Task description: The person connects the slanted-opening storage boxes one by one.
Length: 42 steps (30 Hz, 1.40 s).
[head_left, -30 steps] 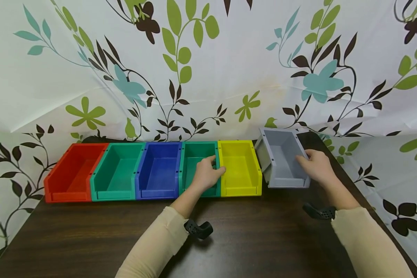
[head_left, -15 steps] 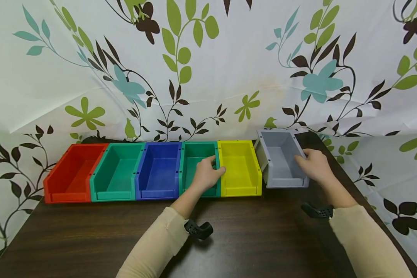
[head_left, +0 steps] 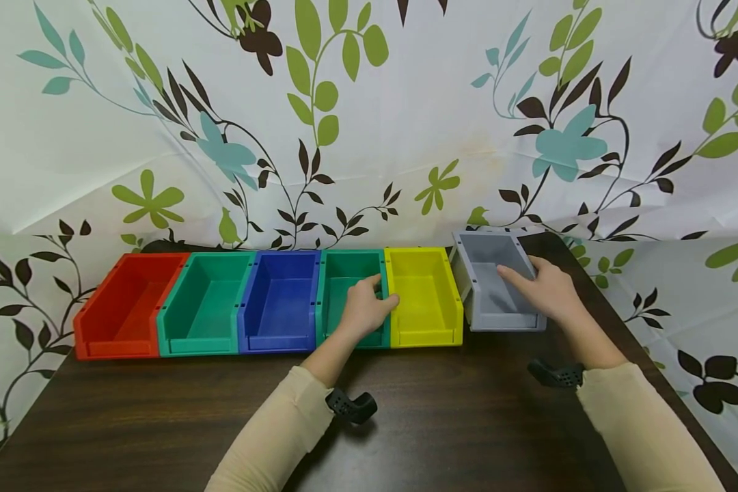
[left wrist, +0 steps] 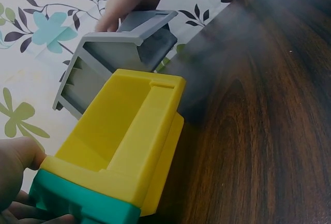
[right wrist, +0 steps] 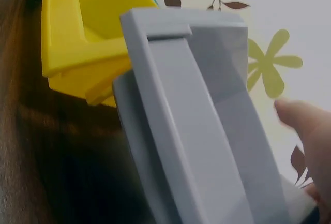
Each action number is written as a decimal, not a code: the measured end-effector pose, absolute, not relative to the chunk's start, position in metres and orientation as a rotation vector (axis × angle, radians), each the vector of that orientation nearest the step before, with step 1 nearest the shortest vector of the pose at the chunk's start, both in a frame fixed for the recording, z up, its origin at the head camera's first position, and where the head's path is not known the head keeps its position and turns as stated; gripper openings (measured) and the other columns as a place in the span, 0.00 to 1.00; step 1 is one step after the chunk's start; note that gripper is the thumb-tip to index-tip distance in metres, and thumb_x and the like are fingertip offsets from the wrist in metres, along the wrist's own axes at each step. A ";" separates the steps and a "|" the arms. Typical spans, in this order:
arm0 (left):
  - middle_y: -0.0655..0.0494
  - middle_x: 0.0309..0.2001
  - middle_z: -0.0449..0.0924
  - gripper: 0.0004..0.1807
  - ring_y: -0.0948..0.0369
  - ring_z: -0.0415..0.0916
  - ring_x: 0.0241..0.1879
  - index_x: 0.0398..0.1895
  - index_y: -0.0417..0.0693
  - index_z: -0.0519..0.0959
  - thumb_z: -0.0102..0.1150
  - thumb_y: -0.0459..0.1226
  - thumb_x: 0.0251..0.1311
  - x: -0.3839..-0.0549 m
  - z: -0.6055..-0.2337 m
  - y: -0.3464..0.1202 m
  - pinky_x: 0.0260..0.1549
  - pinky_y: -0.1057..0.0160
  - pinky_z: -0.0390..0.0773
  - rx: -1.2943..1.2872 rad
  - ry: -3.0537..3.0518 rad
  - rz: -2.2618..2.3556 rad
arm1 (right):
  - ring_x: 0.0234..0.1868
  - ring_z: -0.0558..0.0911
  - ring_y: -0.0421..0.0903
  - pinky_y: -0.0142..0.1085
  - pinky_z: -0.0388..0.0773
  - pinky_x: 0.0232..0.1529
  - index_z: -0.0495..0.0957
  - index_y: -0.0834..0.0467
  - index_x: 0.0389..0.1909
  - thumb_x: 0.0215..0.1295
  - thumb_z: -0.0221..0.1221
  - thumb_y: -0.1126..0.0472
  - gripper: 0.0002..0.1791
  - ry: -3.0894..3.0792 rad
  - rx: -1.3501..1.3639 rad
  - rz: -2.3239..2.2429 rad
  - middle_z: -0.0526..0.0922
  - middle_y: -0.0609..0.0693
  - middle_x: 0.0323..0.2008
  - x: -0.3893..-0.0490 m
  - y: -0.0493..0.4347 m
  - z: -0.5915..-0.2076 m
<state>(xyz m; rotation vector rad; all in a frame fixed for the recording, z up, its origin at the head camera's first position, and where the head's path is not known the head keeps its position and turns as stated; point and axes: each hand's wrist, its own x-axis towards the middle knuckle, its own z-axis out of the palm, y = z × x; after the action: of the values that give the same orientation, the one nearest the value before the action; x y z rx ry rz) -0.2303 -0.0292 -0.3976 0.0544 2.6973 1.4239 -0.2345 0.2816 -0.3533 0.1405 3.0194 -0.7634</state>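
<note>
Near the middle of the head view, my left hand (head_left: 365, 307) pinches the adjoining side walls of a green bin (head_left: 338, 273) and a yellow bin (head_left: 424, 294). Its thumb lies on the yellow side, with the fingers inside the green bin. My right hand (head_left: 547, 287) is at the right wall of a grey bin (head_left: 509, 321), thumb stretched over the bin's inside and fingers partly hidden beyond the wall. In the right wrist view that thumb (right wrist: 310, 125) stands apart from the grey wall. The grey bin sits right of the yellow one, a narrow gap between their fronts.
Left of the hands, a blue bin (head_left: 283, 301), another green bin (head_left: 209, 301) and a red bin (head_left: 132, 307) continue the row. They stand on a dark wooden table (head_left: 443, 424), against a leaf-patterned cloth (head_left: 393, 123). The table's right edge runs close beside my right hand.
The grey bin has shifted slightly left toward the yellow bin. My right thumb has since lifted from the grey wall and spread leftward over the bin. My left hand stays in place.
</note>
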 end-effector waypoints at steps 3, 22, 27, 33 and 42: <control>0.41 0.60 0.73 0.35 0.57 0.75 0.40 0.66 0.35 0.64 0.59 0.42 0.57 -0.230 -0.398 -0.029 0.45 0.57 0.80 0.056 2.700 1.423 | 0.64 0.61 0.72 0.67 0.63 0.57 0.43 0.68 0.72 0.56 0.47 0.24 0.60 2.988 0.153 -0.737 0.54 0.75 0.68 -0.236 0.274 -0.351; 0.41 0.61 0.73 0.35 0.57 0.75 0.41 0.66 0.35 0.64 0.59 0.42 0.57 -0.231 -0.398 -0.028 0.46 0.57 0.80 0.062 2.706 1.406 | 0.69 0.60 0.63 0.69 0.42 0.66 0.68 0.59 0.64 0.64 0.58 0.53 0.29 3.086 -0.821 -0.607 0.68 0.60 0.66 -0.210 0.241 -0.354; 0.42 0.61 0.73 0.35 0.57 0.75 0.39 0.67 0.36 0.64 0.58 0.43 0.58 -0.230 -0.401 -0.028 0.43 0.59 0.80 0.058 2.692 1.403 | 0.68 0.63 0.61 0.60 0.61 0.63 0.65 0.61 0.67 0.61 0.62 0.57 0.33 3.054 -0.838 -0.612 0.64 0.59 0.68 -0.204 0.240 -0.358; 0.42 0.61 0.73 0.36 0.57 0.75 0.40 0.67 0.37 0.63 0.58 0.42 0.57 -0.230 -0.402 -0.027 0.43 0.60 0.80 0.063 2.686 1.405 | 0.66 0.66 0.61 0.58 0.66 0.61 0.64 0.60 0.67 0.62 0.61 0.54 0.34 3.046 -0.833 -0.617 0.64 0.59 0.69 -0.204 0.241 -0.361; 0.41 0.59 0.75 0.36 0.60 0.74 0.28 0.66 0.35 0.64 0.58 0.41 0.56 -0.232 -0.399 -0.030 0.26 0.68 0.75 0.092 2.703 1.424 | 0.65 0.68 0.61 0.57 0.69 0.59 0.64 0.61 0.67 0.61 0.61 0.55 0.35 3.051 -0.853 -0.585 0.64 0.59 0.68 -0.204 0.238 -0.360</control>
<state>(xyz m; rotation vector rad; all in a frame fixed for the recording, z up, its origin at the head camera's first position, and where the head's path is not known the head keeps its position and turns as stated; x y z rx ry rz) -0.2316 -0.0304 -0.3990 0.0925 2.7034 1.4241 -0.2043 0.2376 -0.3602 -0.8526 3.0514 -0.5846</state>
